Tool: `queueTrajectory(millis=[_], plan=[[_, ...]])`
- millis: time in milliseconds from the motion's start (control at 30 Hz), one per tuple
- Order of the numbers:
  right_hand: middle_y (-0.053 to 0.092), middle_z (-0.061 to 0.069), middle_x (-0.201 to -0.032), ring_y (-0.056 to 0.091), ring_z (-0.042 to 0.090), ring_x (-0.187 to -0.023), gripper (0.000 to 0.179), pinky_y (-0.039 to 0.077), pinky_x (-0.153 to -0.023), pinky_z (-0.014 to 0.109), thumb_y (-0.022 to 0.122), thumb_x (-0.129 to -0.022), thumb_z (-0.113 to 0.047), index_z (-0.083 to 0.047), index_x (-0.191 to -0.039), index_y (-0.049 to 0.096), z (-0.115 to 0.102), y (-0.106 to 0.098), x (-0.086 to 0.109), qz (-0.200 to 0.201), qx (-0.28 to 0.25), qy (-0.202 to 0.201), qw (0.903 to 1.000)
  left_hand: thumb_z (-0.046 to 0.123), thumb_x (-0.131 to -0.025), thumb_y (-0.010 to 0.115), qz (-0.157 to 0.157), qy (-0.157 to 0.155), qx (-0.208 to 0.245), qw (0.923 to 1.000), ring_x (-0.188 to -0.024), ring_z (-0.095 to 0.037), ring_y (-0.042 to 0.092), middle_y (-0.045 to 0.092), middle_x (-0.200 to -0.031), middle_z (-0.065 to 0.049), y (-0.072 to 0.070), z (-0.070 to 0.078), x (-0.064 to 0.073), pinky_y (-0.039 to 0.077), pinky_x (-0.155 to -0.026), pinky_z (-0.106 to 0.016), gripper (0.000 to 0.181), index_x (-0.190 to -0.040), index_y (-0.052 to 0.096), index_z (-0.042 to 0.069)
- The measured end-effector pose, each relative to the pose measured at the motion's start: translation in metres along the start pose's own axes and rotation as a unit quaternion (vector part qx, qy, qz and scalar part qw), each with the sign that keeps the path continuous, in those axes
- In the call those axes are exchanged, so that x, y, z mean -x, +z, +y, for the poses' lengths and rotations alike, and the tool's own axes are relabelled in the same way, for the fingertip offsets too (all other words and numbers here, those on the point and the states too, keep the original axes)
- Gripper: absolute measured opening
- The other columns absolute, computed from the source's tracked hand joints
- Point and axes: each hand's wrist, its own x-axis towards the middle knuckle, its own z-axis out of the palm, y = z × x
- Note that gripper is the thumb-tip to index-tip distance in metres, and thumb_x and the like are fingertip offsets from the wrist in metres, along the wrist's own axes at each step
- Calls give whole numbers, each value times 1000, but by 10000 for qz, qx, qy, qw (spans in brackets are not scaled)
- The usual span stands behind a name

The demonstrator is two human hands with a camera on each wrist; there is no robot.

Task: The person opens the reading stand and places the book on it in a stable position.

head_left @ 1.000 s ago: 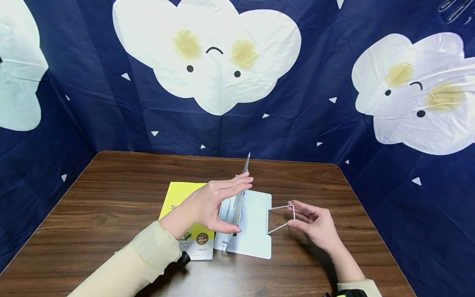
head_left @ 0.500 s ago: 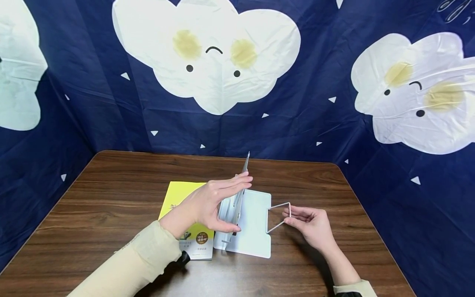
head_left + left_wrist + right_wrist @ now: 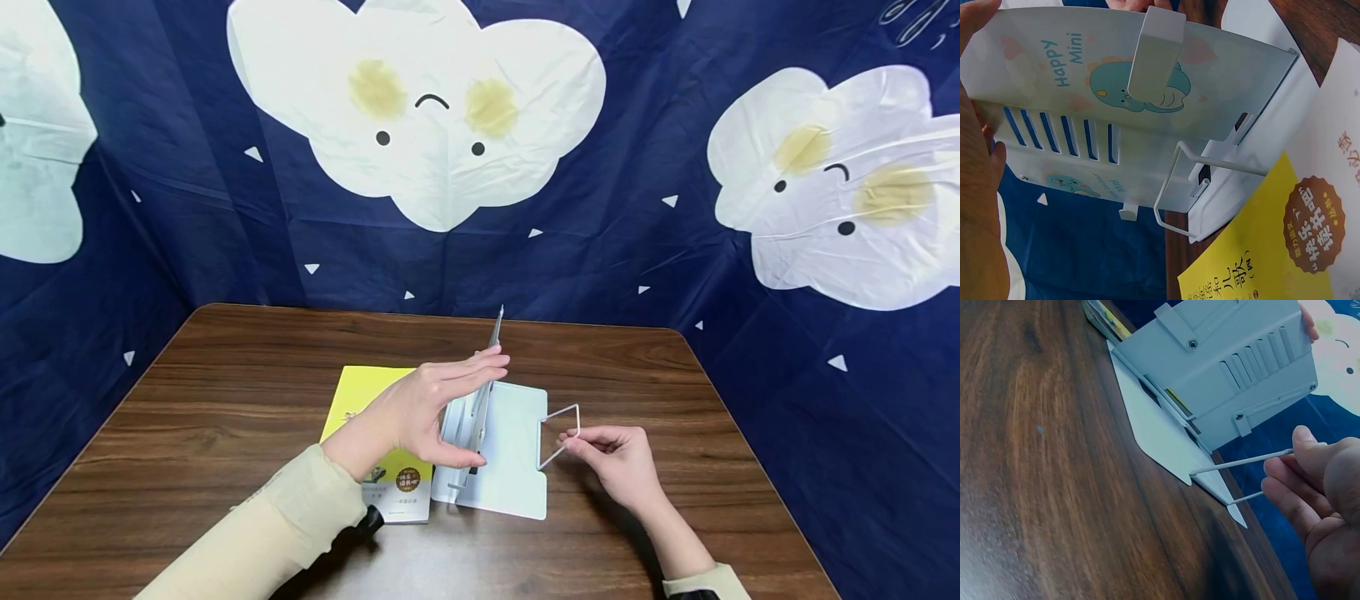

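A pale book stand (image 3: pixel 519 454) is unfolded on the table, its flat base down and its slotted panel (image 3: pixel 1229 81) standing steeply. "Happy Mini" and a dinosaur are printed on the panel. My left hand (image 3: pixel 427 412) spans the panel's upper end, thumb on the near side and fingers on the far side. At the base's right edge, my right hand (image 3: pixel 618 462) pinches the thin wire leg (image 3: pixel 561 410) between thumb and fingers. The leg slants up from the base. In the right wrist view the wire's outer end (image 3: pixel 1285 452) is partly hidden by the thumb.
Left of the stand, partly under my left arm, lies a yellow and white book (image 3: pixel 363 387). A brown wooden table (image 3: pixel 225 392) carries everything. A dark blue cloth (image 3: pixel 337 242) with cloud prints hangs behind and at the sides.
My right hand has moved left and slightly down, swinging the wire leg up and toward the panel. My left hand and the book have stayed in place.
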Motion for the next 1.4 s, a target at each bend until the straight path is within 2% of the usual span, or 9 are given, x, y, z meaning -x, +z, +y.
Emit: queueTrajectory(millis=[167,300,500,700,933,1200,1400], plan=[[76,28,-92,79,24,-88,9,63,-77,36,74,-90,17,10,-93,78,3,5,0,-41,-37,1,10000,55,-74,92,10,40,-25,10000,-145,-37,48,50,-160,-12,1,0,0,46,-113,-42,105,-154,51,0],[77,23,-91,79,23,-87,8,63,-76,35,76,-90,14,7,-91,79,4,8,-1,-67,50,-3,10000,55,-74,92,24,71,-36,10000,-145,-38,48,50,-159,-12,1,-1,0,46,-113,-42,105,-153,51,-1],[78,20,-89,79,21,-84,7,63,-74,35,76,-90,13,7,-89,79,4,11,-3,-79,104,54,9999,55,-73,92,47,86,-34,9999,-147,-33,46,50,-159,-13,1,-1,0,46,-113,-42,106,-153,51,0],[78,21,-89,79,27,-84,6,63,-74,38,76,-90,13,8,-89,79,3,14,-4,-50,-10,205,9998,56,-73,92,27,53,-19,10000,-149,-30,44,50,-160,-11,1,-1,-1,46,-113,-41,106,-154,51,1],[77,22,-90,79,26,-83,6,64,-73,35,79,-93,4,9,-90,79,1,19,-7,-99,103,397,9991,56,-72,93,22,97,24,9999,-147,-32,47,51,-159,-11,3,-2,-3,46,-112,-41,106,-153,52,0],[79,11,-87,78,20,-80,5,63,-71,32,82,-91,0,4,-88,82,0,23,-11,-143,401,401,9983,57,-74,91,-185,115,-93,9997,-150,-28,42,51,-159,-9,4,0,-10,45,-113,-38,105,-153,52,-1],[79,13,-87,77,18,-79,2,63,-71,32,82,-90,2,2,-89,83,0,25,-14,-215,421,395,9981,59,-77,89,-520,18,-182,9985,-152,-25,39,47,-162,-6,7,4,-18,42,-116,-34,102,-153,53,1]])
